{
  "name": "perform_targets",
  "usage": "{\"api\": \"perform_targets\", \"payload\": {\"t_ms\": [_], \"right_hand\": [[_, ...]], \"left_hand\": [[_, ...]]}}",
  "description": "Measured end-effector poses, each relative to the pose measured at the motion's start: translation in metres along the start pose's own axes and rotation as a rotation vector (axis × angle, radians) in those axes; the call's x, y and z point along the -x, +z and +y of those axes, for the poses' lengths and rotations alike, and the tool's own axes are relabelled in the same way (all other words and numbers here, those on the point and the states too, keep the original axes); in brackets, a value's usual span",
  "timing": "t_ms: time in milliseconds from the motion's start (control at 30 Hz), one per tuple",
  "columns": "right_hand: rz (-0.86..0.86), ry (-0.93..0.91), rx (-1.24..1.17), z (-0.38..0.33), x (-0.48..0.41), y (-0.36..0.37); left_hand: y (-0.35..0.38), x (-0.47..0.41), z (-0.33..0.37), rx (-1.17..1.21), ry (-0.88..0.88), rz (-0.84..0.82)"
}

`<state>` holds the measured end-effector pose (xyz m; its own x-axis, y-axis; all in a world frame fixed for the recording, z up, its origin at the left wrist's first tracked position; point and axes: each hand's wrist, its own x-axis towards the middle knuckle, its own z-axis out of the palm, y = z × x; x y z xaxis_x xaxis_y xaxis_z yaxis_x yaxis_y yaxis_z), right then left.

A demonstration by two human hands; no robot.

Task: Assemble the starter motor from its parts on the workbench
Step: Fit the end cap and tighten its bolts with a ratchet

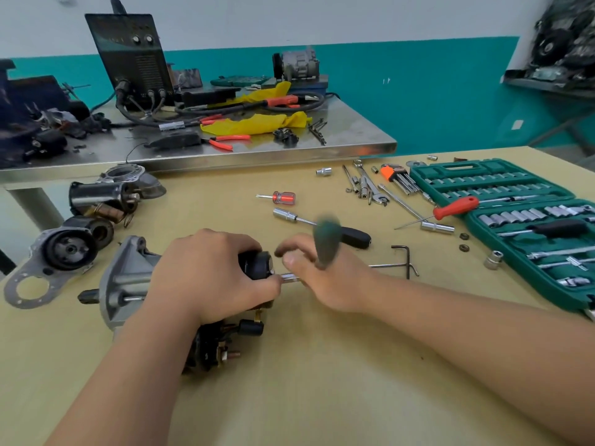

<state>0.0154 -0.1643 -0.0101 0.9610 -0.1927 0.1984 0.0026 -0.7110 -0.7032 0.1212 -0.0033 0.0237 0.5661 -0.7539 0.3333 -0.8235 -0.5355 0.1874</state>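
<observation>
- Both your hands are on the job. Your left hand [206,278] lies over the starter motor [125,278], its fingers curled round the dark body and gripping it where it rests on the surface [322,381].
- Your right hand [328,281] holds a green-handled tool [326,243]. Its fingers are curled about the tool near the head, but the handle is smeared by motion, so the exact grip cannot be made out.
- One relation decides the next move. The motor lies on its side with its long axis running left to right, silver nose to your left and black end cap [256,263] towards your right hand.
- The tool's metal shaft [289,277] runs along that same line and meets the motor at the edge of the cap, just beside your left thumb. The handle stands across the shaft.
- Your right hand is the nearer to that fastening, so the turning falls to it while the left steadies. By the look of it, you are driving a long bolt at the cap end.
- Keep the shaft in line with the motor, or the tool may slip off.
- The green tool case [457,169] lies open at your far right. It holds rows of sockets [508,217] and bars, and a red-handled screwdriver [455,207] lies across its middle.
- Several other motor parts [64,252] sit to your left, apart from the motor in hand.
</observation>
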Motion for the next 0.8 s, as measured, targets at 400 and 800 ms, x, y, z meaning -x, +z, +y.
{"api": "perform_targets", "payload": {"t_ms": [400, 800], "right_hand": [[-0.027, 0.147, -0.128, 0.000, 0.007, 0.006], [-0.143, 0.209, -0.069, -0.001, 0.015, -0.001]], "left_hand": [[0.004, -0.002, 0.001, -0.008, 0.021, -0.059], [0.005, 0.001, 0.004, -0.036, 0.005, -0.016]]}}
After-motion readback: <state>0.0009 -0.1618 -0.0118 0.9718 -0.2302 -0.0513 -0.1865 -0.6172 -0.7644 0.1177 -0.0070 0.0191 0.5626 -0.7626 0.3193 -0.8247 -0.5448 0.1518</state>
